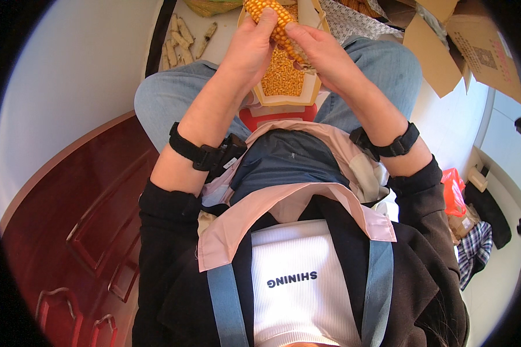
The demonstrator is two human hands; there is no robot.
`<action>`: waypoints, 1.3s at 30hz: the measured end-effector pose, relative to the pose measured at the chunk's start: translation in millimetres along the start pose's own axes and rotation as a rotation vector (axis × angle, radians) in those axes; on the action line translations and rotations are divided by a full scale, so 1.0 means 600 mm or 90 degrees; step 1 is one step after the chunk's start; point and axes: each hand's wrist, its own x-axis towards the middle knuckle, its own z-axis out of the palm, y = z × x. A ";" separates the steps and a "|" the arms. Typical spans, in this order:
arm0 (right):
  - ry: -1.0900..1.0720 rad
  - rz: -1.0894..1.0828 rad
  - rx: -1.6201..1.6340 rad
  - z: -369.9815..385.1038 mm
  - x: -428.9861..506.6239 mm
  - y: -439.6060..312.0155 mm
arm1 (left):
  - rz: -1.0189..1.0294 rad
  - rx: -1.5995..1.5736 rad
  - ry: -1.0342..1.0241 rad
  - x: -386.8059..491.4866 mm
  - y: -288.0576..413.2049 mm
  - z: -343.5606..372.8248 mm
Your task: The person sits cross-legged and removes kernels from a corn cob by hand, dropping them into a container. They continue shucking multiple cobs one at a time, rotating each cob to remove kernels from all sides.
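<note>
An ear of dried yellow corn [282,28] slants between my two hands at the top of the view. My left hand [252,45] grips its upper part, thumb lying along the kernels. Around the lower end is my right hand [323,52], its thumb pressed on the kernels. Near that end a pale strip of cob shows where kernels are gone. Directly below both hands, an open yellow-rimmed box [286,103] holds a layer of loose corn kernels [282,80]. Part of the box is hidden behind my hands and the ear.
Several stripped cobs [180,37] lie on the floor at left, near a mesh bag [212,6]. A red object [278,116] sits under the box. To the right are a patterned bag [351,21] and an open cardboard box [473,47]. A dark red door [100,221] stands left.
</note>
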 end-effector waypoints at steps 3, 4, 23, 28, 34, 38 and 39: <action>0.014 0.032 -0.089 -0.006 0.003 0.000 | -0.016 0.000 0.013 -0.001 -0.002 -0.001; 0.019 0.044 -0.121 -0.008 0.004 0.001 | -0.021 0.000 0.013 -0.001 -0.002 -0.002; 0.026 -0.067 -0.054 -0.008 0.010 0.018 | -0.005 -0.052 -0.025 0.005 -0.002 -0.012; 0.002 0.031 -0.072 -0.015 0.006 0.009 | -0.007 -0.049 -0.038 0.009 -0.006 -0.017; 0.006 -0.058 -0.044 -0.015 0.003 0.017 | 0.002 -0.088 -0.062 0.007 -0.003 -0.014; 0.002 -0.075 0.038 -0.011 0.003 0.016 | -0.022 -0.102 -0.068 0.002 0.005 -0.007; 0.009 -0.053 0.049 -0.010 0.004 0.014 | -0.028 -0.098 -0.065 0.002 0.005 -0.005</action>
